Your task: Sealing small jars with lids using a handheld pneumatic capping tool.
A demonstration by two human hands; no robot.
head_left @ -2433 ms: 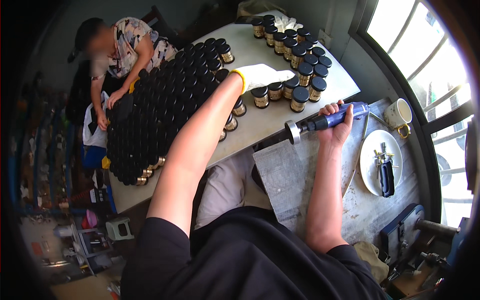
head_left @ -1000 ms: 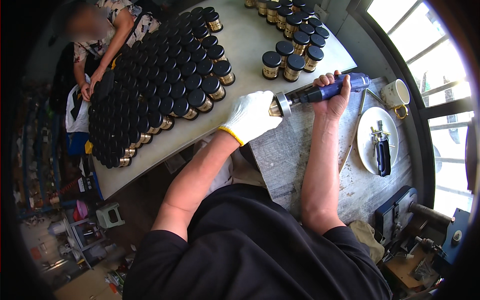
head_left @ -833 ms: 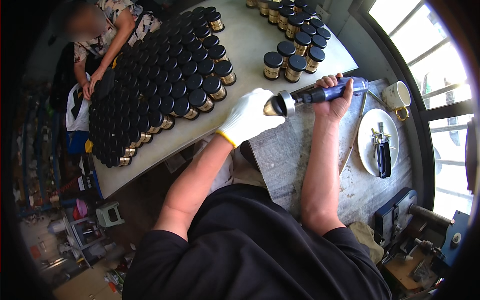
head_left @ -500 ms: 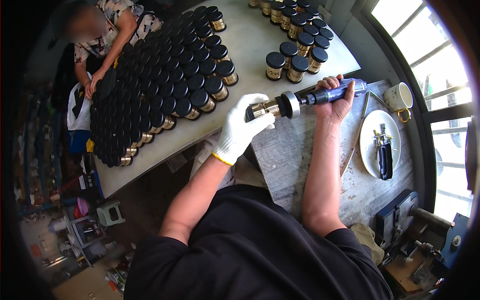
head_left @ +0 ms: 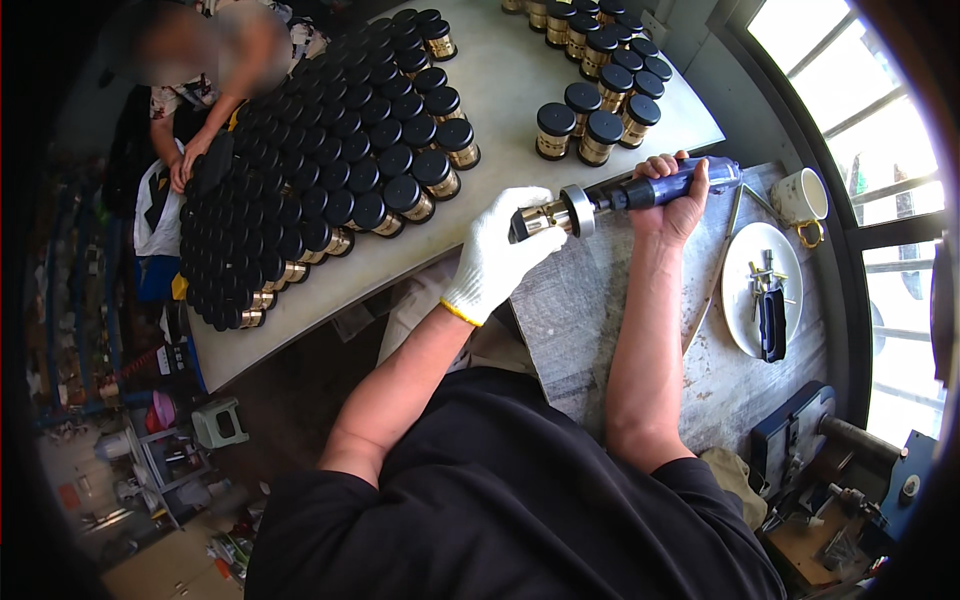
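My left hand (head_left: 495, 255), in a white knit glove with a yellow cuff edge, grips a brass-coloured cylinder (head_left: 543, 217) lying sideways. A grey disc-shaped ring (head_left: 579, 211) sits at the cylinder's right end. Bare fingers of my right hand (head_left: 672, 205) wrap round a blue power screwdriver (head_left: 690, 182). Its dark nose points left, and its tip meets the grey ring's face; whether it enters the ring I cannot tell. Left of my gloved hand stand many black-capped brass cylinders (head_left: 408, 192) in tight rows on the pale table (head_left: 480, 175).
More capped cylinders (head_left: 602, 130) stand at the far right of the table. On the grey wood-look bench (head_left: 590, 320) are a white plate (head_left: 742, 335) with small metal parts and a dark holder, and a mug (head_left: 800, 197). A person's hands (head_left: 183, 165) rest at the far left.
My left hand has moved a little to the right with the brass cylinder. The gap between the grey ring and the screwdriver has narrowed. My right hand has barely moved.
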